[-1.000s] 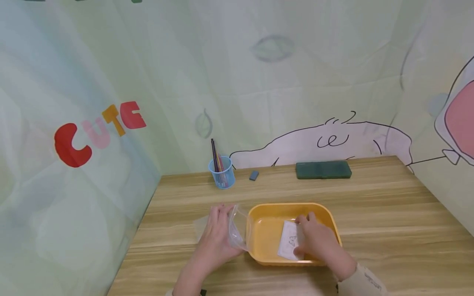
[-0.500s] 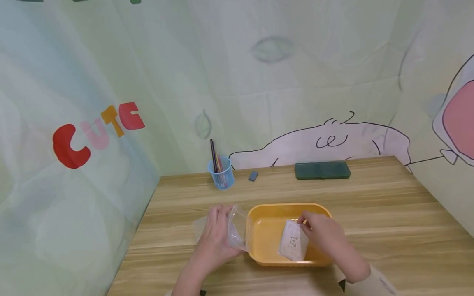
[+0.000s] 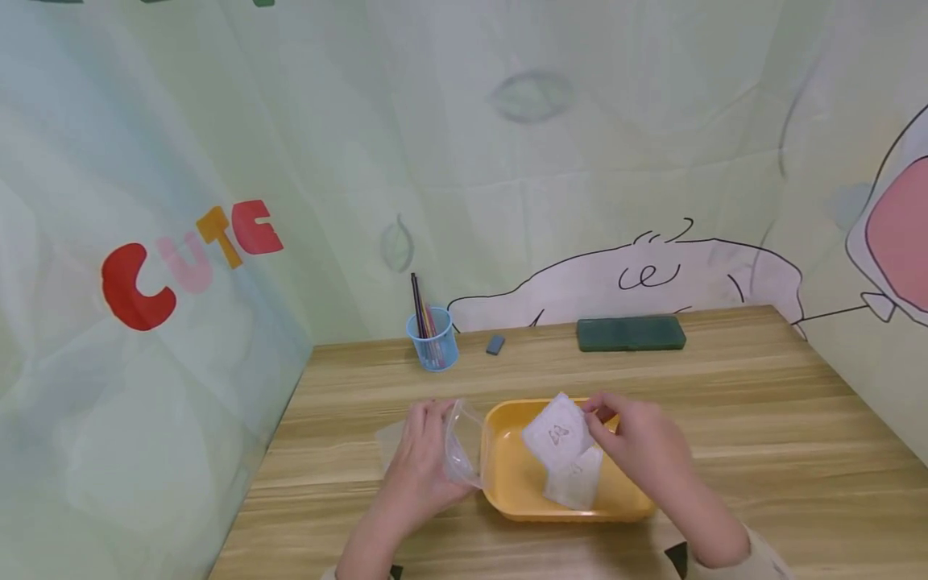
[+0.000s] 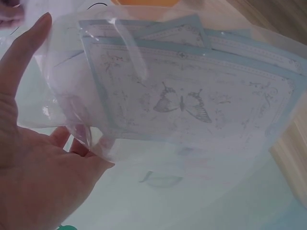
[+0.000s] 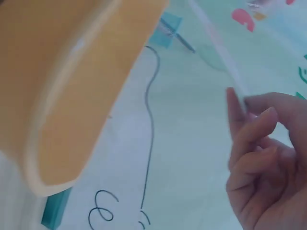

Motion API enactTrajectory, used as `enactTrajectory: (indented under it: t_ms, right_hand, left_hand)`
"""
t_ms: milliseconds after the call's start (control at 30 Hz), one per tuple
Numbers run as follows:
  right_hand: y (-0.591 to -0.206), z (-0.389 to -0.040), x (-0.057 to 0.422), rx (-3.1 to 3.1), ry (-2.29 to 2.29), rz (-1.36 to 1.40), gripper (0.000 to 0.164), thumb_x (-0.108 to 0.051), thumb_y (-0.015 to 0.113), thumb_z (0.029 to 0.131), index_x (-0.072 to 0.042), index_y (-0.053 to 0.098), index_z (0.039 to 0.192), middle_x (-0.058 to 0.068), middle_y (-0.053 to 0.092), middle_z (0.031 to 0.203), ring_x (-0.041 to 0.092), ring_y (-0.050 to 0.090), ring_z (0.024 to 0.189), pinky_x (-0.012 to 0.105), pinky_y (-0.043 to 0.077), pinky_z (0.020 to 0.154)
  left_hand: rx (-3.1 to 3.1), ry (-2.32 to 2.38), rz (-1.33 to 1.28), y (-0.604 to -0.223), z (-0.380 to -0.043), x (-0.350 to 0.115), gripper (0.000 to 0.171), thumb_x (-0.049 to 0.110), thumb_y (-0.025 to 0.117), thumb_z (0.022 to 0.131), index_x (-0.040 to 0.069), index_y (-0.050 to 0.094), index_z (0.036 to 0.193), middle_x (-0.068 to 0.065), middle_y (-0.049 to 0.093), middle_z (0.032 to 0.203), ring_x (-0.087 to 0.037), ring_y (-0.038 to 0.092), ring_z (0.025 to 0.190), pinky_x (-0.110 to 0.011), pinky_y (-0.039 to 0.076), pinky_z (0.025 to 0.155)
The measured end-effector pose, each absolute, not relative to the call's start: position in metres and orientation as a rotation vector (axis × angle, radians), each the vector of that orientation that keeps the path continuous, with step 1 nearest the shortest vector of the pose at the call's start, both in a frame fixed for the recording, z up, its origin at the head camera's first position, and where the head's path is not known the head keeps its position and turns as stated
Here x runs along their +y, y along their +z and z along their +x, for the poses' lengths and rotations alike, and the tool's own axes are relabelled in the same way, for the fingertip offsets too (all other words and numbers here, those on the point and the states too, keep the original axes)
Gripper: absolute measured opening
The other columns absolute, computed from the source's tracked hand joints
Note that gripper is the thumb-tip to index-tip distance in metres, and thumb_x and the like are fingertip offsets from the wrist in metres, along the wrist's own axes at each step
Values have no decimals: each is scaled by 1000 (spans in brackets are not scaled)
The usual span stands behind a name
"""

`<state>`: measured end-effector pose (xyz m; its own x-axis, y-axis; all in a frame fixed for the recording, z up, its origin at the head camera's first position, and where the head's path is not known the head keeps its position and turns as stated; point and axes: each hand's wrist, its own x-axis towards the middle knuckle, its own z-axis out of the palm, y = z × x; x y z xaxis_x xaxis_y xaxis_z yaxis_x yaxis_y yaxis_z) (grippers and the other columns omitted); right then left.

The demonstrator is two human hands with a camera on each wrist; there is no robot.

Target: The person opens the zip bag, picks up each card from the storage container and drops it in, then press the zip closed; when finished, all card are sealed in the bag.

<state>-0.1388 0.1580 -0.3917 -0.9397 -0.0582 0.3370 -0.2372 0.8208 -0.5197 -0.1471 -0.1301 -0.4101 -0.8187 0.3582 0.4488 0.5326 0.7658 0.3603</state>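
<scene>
My left hand (image 3: 420, 455) grips a clear plastic bag (image 3: 464, 447) by its side, with the mouth opening toward the tray. In the left wrist view, several cards (image 4: 240, 103) with pale blue borders show through the plastic, the front one printed with a butterfly. Above the yellow tray (image 3: 515, 479), my right hand (image 3: 641, 443) pinches a white card (image 3: 553, 431), also with a butterfly print, by its right corner. Under it another white card (image 3: 576, 490) lies in the tray, partly covered from sight. The right wrist view shows the held card edge-on between thumb and fingers.
At the back of the wooden table (image 3: 761, 419) stand a blue cup (image 3: 437, 350) of pencils, a small grey-blue block (image 3: 496, 345) and a dark green case (image 3: 631, 333). A translucent sheet (image 3: 389, 443) shows left of my left hand. Printed cloth hangs behind.
My right hand has picked a card up from those in the tray and raised it up and left toward the bag. The left hand and bag have stayed nearly still.
</scene>
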Motion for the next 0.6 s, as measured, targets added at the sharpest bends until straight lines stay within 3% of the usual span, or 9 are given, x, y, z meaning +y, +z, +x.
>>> enactTrajectory:
  t_ms: [300,600]
  right_hand:
    - [-374,-122,148,-2399,1152,187,13,-11,72,83,-22,69,87,-15,62,72,8,52,58,24,44,47]
    - [-382,-112,130,-2269,1443,267,20,0,72,81,-20,67,81,-12,59,65,11,53,58,24,47,50]
  left_hand:
    - [-2641,-674,-663,-408,-147,-130,105,37,93,47,2,42,133,-12,41,119,-31,40,122,-40,37,105]
    - [-2672,-693,-640,-407,-147,-130,104,38,93,50,3,42,134,-11,41,121,-30,36,126,-39,32,108]
